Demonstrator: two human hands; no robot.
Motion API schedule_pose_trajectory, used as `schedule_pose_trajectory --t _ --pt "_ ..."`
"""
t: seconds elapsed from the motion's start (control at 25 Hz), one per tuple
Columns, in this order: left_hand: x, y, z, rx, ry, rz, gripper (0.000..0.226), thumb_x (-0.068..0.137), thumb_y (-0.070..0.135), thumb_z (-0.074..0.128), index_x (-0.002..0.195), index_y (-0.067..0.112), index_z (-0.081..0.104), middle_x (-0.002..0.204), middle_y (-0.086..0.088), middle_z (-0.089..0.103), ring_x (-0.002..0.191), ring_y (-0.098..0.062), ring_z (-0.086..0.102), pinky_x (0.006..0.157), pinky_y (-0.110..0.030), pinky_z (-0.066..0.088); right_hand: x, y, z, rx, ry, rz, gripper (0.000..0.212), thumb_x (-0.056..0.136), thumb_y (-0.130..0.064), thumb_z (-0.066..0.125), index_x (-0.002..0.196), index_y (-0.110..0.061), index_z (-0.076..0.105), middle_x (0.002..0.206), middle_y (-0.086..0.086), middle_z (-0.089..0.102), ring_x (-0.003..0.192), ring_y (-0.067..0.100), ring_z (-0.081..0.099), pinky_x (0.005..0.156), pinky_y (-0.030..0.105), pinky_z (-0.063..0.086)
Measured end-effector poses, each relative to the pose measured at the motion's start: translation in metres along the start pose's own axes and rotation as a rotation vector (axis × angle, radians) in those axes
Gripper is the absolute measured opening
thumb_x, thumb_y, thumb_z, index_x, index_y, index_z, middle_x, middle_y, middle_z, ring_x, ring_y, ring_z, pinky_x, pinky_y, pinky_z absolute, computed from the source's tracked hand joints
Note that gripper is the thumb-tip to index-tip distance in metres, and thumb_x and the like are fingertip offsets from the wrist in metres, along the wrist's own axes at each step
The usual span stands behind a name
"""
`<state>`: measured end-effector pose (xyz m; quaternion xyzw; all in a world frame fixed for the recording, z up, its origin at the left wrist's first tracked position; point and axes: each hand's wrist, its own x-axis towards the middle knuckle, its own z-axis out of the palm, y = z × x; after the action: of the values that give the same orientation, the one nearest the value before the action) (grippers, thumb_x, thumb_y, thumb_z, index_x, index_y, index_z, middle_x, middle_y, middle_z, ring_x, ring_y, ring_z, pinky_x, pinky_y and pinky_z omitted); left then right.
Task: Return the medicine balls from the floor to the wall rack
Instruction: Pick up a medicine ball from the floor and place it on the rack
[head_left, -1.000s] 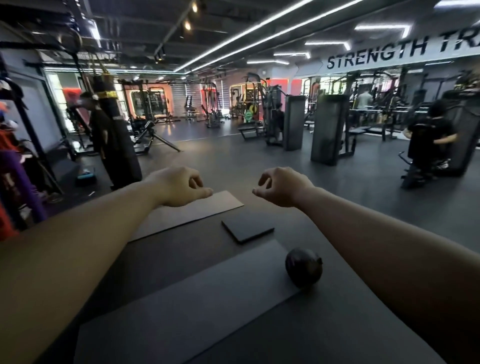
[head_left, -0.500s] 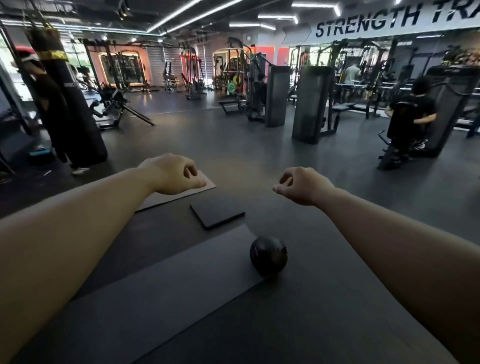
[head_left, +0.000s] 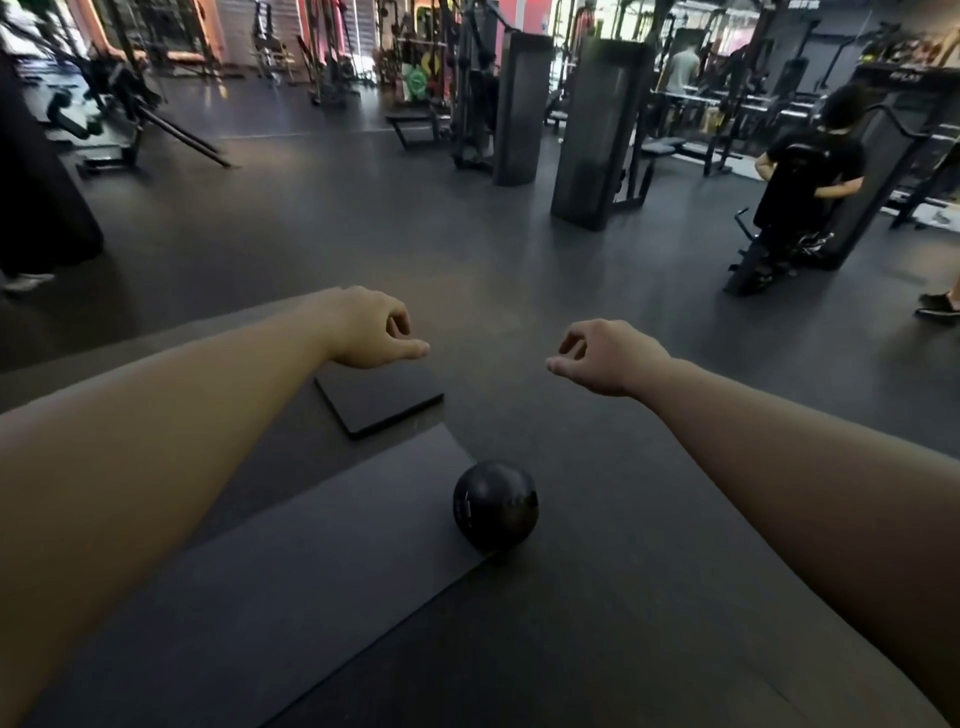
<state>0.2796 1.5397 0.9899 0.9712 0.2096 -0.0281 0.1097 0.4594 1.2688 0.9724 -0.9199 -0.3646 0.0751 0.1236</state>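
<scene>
One black medicine ball (head_left: 494, 512) rests on the dark gym floor, at the far right corner of a grey mat (head_left: 291, 582). Both my arms stretch forward above it. My left hand (head_left: 370, 328) hovers up and left of the ball, fingers loosely curled, holding nothing. My right hand (head_left: 609, 355) hovers up and right of it, curled the same way and empty. Neither hand touches the ball. No wall rack shows in this view.
A small black square pad (head_left: 382, 397) lies beyond the mat, under my left hand. Tall weight machines (head_left: 597, 130) stand ahead. A person in black (head_left: 802, 182) sits at a machine on the right. A punching bag (head_left: 36, 197) hangs at far left; a shoe (head_left: 939, 306) shows at right edge.
The view has tilted down and swung right; the ball now sits nearer and more central between my arms. My hands have spread slightly apart and stay empty.
</scene>
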Motion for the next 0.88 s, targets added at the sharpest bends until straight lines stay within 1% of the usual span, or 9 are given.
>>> schedule_pose_trajectory --t 0.08,0.16,0.24,0.32,0.4,0.56,0.64,0.76,0.88 --pt "0.052 -0.002 0.000 0.013 -0.005 0.004 0.061 0.089 0.080 0.060 0.126 0.033 0.070 0.126 0.008 0.073 0.119 -0.021 0.066 0.105 -0.042 0.052 0.047 0.016 0.000 0.024 0.005 0.018 0.041 0.090 -0.062 0.064 0.110 -0.026 0.069 0.112 -0.002 0.071 0.103 0.023 0.065 0.089 0.042 0.055" --pt "0.100 -0.002 0.013 0.006 -0.043 -0.004 0.060 0.090 0.077 0.062 0.126 0.030 0.071 0.127 0.006 0.074 0.119 -0.022 0.067 0.107 -0.043 0.052 0.089 0.034 0.011 0.010 -0.033 0.029 0.040 0.090 -0.063 0.063 0.108 -0.028 0.068 0.113 -0.001 0.071 0.103 0.024 0.065 0.089 0.043 0.055" --pt "0.145 -0.002 0.037 0.007 -0.103 -0.021 0.060 0.092 0.076 0.061 0.128 0.028 0.070 0.128 0.005 0.074 0.118 -0.021 0.066 0.105 -0.041 0.052 0.133 0.060 0.032 -0.011 -0.092 0.029 0.041 0.090 -0.064 0.062 0.110 -0.028 0.067 0.115 0.000 0.070 0.104 0.025 0.065 0.090 0.046 0.056" --pt "0.187 -0.002 0.068 0.007 -0.130 -0.050 0.061 0.092 0.078 0.058 0.129 0.030 0.068 0.129 0.007 0.073 0.116 -0.020 0.064 0.101 -0.040 0.052 0.174 0.089 0.058 -0.013 -0.136 0.034 0.043 0.091 -0.064 0.061 0.113 -0.027 0.066 0.116 0.000 0.070 0.104 0.025 0.065 0.090 0.046 0.057" --pt "0.236 -0.004 0.112 -0.022 -0.149 -0.080 0.062 0.092 0.079 0.058 0.131 0.031 0.067 0.132 0.007 0.071 0.117 -0.020 0.063 0.100 -0.041 0.053 0.224 0.125 0.095 -0.012 -0.189 0.028 0.045 0.092 -0.064 0.061 0.117 -0.027 0.064 0.118 0.000 0.069 0.105 0.024 0.065 0.091 0.046 0.056" --pt "0.324 -0.016 0.239 -0.106 -0.264 -0.232 0.068 0.094 0.078 0.056 0.143 0.031 0.061 0.143 0.004 0.064 0.128 -0.021 0.062 0.102 -0.043 0.053 0.338 0.196 0.200 -0.041 -0.378 -0.031 0.052 0.093 -0.065 0.058 0.129 -0.028 0.060 0.124 0.000 0.065 0.109 0.023 0.063 0.091 0.046 0.056" --pt "0.359 -0.030 0.307 -0.181 -0.262 -0.318 0.067 0.093 0.078 0.056 0.143 0.034 0.060 0.145 0.008 0.062 0.130 -0.019 0.060 0.104 -0.044 0.052 0.385 0.227 0.265 -0.057 -0.438 -0.037 0.054 0.093 -0.066 0.057 0.134 -0.030 0.057 0.128 0.001 0.062 0.111 0.024 0.062 0.092 0.048 0.055" --pt "0.405 -0.054 0.414 -0.323 -0.262 -0.418 0.067 0.091 0.079 0.057 0.141 0.035 0.060 0.144 0.010 0.062 0.130 -0.018 0.060 0.101 -0.041 0.050 0.436 0.270 0.370 -0.078 -0.492 -0.034 0.059 0.092 -0.069 0.055 0.138 -0.032 0.053 0.136 0.002 0.059 0.119 0.028 0.059 0.095 0.048 0.053" --pt "0.450 -0.084 0.531 -0.417 -0.316 -0.495 0.074 0.087 0.085 0.056 0.143 0.036 0.058 0.144 0.009 0.062 0.124 -0.017 0.060 0.098 -0.039 0.049 0.486 0.315 0.481 -0.115 -0.537 -0.060 0.069 0.089 -0.077 0.051 0.143 -0.034 0.049 0.143 0.003 0.054 0.128 0.031 0.052 0.097 0.050 0.050"
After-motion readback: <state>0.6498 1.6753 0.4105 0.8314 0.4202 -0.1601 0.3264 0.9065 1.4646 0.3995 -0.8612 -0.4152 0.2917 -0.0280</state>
